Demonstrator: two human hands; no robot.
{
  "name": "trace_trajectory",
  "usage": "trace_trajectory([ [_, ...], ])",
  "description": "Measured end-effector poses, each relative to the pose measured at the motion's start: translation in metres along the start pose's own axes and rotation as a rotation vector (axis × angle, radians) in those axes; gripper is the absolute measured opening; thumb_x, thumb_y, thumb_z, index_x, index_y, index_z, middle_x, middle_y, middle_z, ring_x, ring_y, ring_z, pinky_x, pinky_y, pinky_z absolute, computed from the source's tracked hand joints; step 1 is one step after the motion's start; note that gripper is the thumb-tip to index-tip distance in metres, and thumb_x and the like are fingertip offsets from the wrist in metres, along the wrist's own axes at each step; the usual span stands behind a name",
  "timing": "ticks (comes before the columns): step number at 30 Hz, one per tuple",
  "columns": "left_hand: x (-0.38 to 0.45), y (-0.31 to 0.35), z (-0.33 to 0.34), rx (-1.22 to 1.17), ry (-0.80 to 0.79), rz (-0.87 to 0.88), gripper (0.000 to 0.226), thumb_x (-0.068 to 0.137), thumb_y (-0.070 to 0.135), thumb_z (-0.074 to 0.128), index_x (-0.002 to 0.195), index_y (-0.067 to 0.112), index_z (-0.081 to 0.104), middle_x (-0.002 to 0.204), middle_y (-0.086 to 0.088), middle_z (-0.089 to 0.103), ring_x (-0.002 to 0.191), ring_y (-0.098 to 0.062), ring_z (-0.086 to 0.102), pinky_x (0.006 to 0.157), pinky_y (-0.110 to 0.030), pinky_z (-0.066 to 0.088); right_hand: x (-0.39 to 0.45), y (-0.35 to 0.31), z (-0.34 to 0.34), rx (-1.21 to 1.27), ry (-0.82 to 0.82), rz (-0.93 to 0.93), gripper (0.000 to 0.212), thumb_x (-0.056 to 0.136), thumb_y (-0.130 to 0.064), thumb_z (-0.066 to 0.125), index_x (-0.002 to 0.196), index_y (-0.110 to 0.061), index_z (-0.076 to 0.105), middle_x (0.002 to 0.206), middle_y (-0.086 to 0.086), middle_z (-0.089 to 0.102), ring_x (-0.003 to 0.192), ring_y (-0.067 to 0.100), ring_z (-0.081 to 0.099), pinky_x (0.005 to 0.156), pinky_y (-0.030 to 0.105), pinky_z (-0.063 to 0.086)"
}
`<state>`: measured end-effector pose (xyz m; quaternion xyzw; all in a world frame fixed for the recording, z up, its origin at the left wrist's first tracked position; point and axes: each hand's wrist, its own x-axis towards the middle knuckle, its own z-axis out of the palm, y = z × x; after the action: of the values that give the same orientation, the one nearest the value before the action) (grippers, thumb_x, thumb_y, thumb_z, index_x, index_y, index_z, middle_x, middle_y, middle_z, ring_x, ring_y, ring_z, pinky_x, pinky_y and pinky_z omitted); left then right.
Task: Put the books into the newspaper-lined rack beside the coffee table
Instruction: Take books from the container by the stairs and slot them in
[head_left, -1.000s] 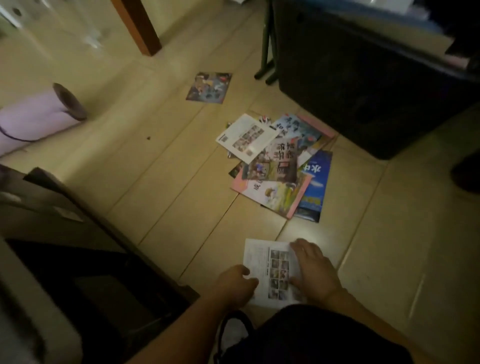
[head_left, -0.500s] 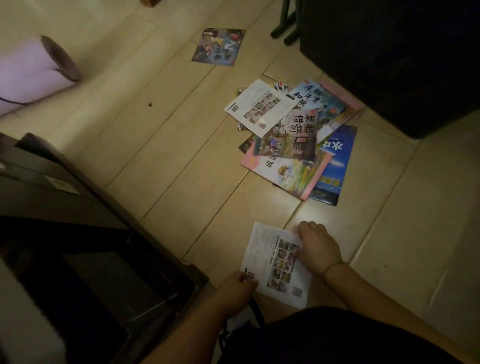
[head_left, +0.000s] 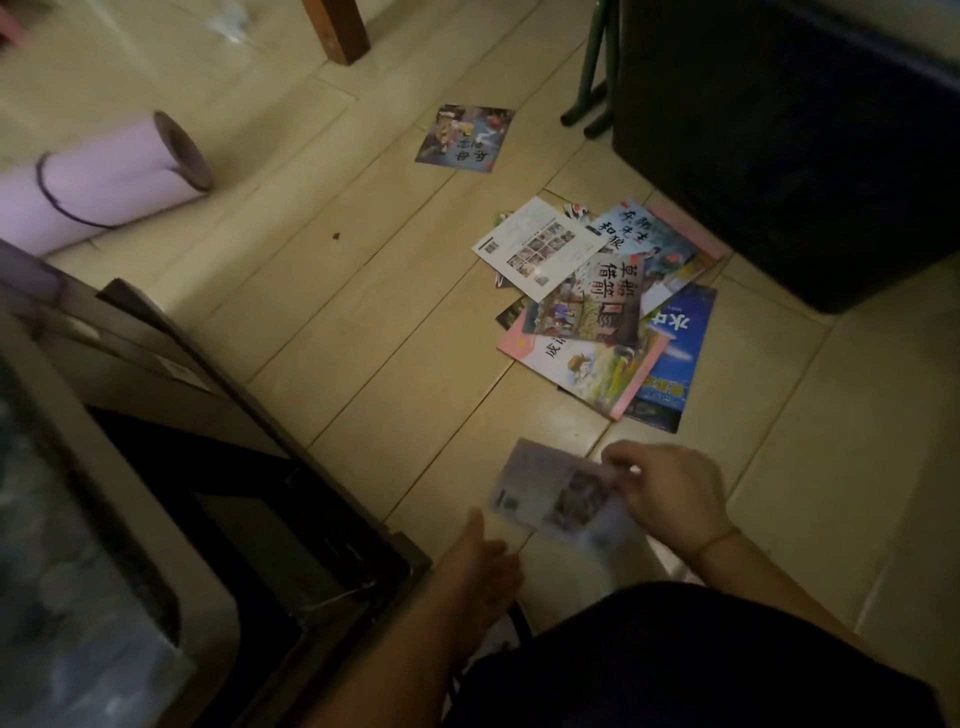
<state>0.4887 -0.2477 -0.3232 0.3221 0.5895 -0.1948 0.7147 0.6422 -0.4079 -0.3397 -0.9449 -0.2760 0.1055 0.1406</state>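
My right hand (head_left: 665, 493) pinches a thin white book (head_left: 556, 493) by its right edge and holds it tilted just above the floor tiles. My left hand (head_left: 485, 558) hovers below the book's lower left corner with its fingers extended, holding nothing. A loose pile of several colourful books (head_left: 602, 306) lies on the floor beyond my hands. A single dark picture book (head_left: 465, 137) lies apart, farther back. The dark rack (head_left: 291, 530) opens at the lower left, beside my left forearm.
A rolled pink mat (head_left: 104, 187) lies at the far left. A large black box (head_left: 789, 145) stands at the upper right with green metal legs (head_left: 592, 67) beside it. A wooden leg (head_left: 337, 31) is at the top. A grey table edge (head_left: 67, 519) fills the lower left.
The white book lay flat on the floor under both hands; now my right hand has lifted it off the tiles, and my left hand has let go and dropped below it.
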Motion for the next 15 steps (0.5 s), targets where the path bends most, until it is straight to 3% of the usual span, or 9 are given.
trace_trajectory([
  [2, -0.006, 0.010, 0.008, -0.489, -0.154, -0.035, 0.086, 0.092, 0.071, 0.034, 0.131, -0.005, 0.045, 0.137, -0.028, 0.052, 0.122, -0.042, 0.053, 0.098, -0.048, 0.042, 0.006, 0.011, -0.022, 0.087, 0.306, -0.228, 0.005, 0.077, -0.026, 0.072, 0.079, -0.030, 0.074, 0.075, -0.004, 0.073, 0.063, 0.023, 0.067, 0.054, 0.029, 0.048],
  [4, -0.013, 0.025, 0.018, -0.718, -0.249, 0.022, 0.088, 0.089, 0.070, 0.042, 0.125, -0.010, 0.050, 0.129, -0.029, 0.059, 0.115, -0.039, 0.059, 0.095, -0.049, 0.046, 0.011, 0.023, -0.035, 0.214, 0.388, -0.433, 0.015, 0.084, -0.023, 0.064, 0.085, -0.019, 0.078, 0.088, -0.002, 0.076, 0.070, 0.020, 0.070, 0.060, 0.032, 0.056],
  [7, -0.023, 0.040, 0.042, -0.579, -0.247, 0.200, 0.042, 0.100, 0.037, 0.046, 0.121, 0.004, 0.061, 0.103, -0.013, 0.075, 0.089, -0.025, 0.073, 0.075, -0.036, 0.057, 0.014, 0.033, -0.045, 0.374, 0.388, -0.496, 0.014, 0.086, -0.008, 0.062, 0.085, -0.006, 0.076, 0.103, 0.001, 0.073, 0.086, 0.020, 0.072, 0.075, 0.037, 0.057],
  [9, -0.026, 0.045, 0.056, -0.411, -0.205, 0.301, 0.023, 0.102, 0.018, 0.047, 0.116, 0.008, 0.063, 0.094, -0.007, 0.076, 0.077, -0.017, 0.074, 0.062, -0.028, 0.059, 0.011, 0.036, -0.051, 0.460, 0.407, -0.464, 0.015, 0.082, 0.002, 0.059, 0.080, -0.002, 0.072, 0.107, 0.005, 0.072, 0.095, 0.020, 0.071, 0.083, 0.037, 0.057],
  [12, -0.037, 0.050, 0.065, -0.245, -0.182, 0.404, 0.010, 0.096, 0.005, 0.055, 0.100, 0.011, 0.062, 0.095, -0.007, 0.074, 0.077, -0.018, 0.072, 0.064, -0.027, 0.058, 0.009, 0.030, -0.072, 0.770, 0.446, -0.253, 0.016, 0.086, 0.002, 0.053, 0.087, -0.004, 0.068, 0.115, 0.010, 0.068, 0.109, 0.022, 0.066, 0.091, 0.036, 0.055],
  [15, -0.064, 0.055, 0.074, -0.140, -0.234, 0.479, 0.012, 0.091, 0.000, 0.062, 0.096, 0.010, 0.064, 0.094, -0.009, 0.072, 0.078, -0.020, 0.071, 0.069, -0.029, 0.059, 0.020, 0.009, -0.111, 1.152, 0.493, -0.002, 0.027, 0.088, 0.009, 0.060, 0.106, -0.012, 0.061, 0.138, 0.004, 0.054, 0.112, 0.019, 0.064, 0.084, 0.028, 0.057],
])
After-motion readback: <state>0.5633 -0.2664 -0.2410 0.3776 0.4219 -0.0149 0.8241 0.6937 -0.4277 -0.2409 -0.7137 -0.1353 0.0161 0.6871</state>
